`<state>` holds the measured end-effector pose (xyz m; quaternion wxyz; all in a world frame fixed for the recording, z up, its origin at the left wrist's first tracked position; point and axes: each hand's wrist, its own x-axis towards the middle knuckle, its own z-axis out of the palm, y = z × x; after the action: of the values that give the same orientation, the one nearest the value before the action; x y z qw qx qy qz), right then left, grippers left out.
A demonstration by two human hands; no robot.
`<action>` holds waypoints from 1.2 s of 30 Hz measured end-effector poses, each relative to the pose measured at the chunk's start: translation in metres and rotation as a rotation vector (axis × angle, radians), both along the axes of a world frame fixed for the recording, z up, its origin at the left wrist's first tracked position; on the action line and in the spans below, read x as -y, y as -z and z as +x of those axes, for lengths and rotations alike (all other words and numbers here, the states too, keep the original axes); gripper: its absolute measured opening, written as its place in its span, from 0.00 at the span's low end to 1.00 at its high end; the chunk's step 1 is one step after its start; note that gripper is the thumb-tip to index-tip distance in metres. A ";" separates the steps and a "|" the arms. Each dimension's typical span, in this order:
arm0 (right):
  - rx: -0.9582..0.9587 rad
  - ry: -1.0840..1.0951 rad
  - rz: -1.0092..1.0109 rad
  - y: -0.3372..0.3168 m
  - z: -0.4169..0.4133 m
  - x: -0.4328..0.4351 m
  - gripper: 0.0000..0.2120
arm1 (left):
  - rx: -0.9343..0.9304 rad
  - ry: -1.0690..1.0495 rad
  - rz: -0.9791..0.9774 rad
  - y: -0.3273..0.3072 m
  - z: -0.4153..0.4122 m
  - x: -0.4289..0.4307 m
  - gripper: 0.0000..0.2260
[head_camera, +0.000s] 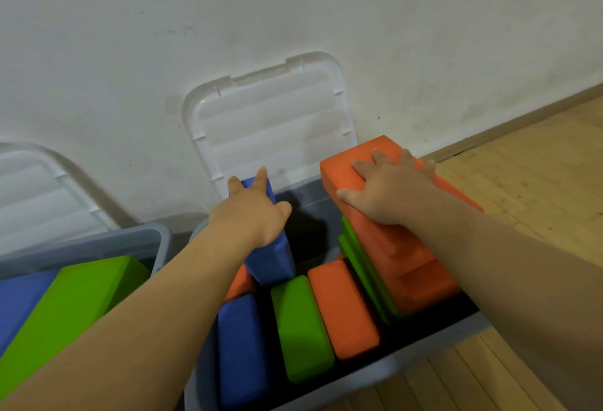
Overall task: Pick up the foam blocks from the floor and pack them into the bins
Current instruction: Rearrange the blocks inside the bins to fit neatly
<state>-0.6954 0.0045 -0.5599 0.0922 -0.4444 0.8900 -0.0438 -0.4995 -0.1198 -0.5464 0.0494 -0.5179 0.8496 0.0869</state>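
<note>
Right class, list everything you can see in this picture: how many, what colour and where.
bins: two, grey, on the floor by the wall
lids: two, clear, leaning on the wall behind the bins
blue blocks: three; one in left bin, two in right
green blocks: at least three, across both bins
orange blocks: at least three, right bin
floor: one, wooden, on the right
wall: one, white, behind
left hand: one, grips the upright blue block
right hand: one, flat on the long orange block
</note>
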 end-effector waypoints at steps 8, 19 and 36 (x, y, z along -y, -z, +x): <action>-0.017 -0.023 -0.009 -0.002 -0.001 0.003 0.41 | 0.128 -0.053 0.016 0.095 0.021 0.010 0.37; -0.008 -0.020 0.004 0.002 0.006 0.011 0.40 | 0.103 -0.095 0.161 0.126 0.004 0.008 0.41; 0.400 0.077 -0.204 -0.035 -0.004 0.014 0.34 | -1.073 0.160 0.850 0.030 -0.007 -0.076 0.52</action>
<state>-0.6998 -0.0093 -0.5253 0.2196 -0.3997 0.8612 -0.2245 -0.5065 -0.0439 -0.5768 -0.1729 -0.2749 0.6843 0.6529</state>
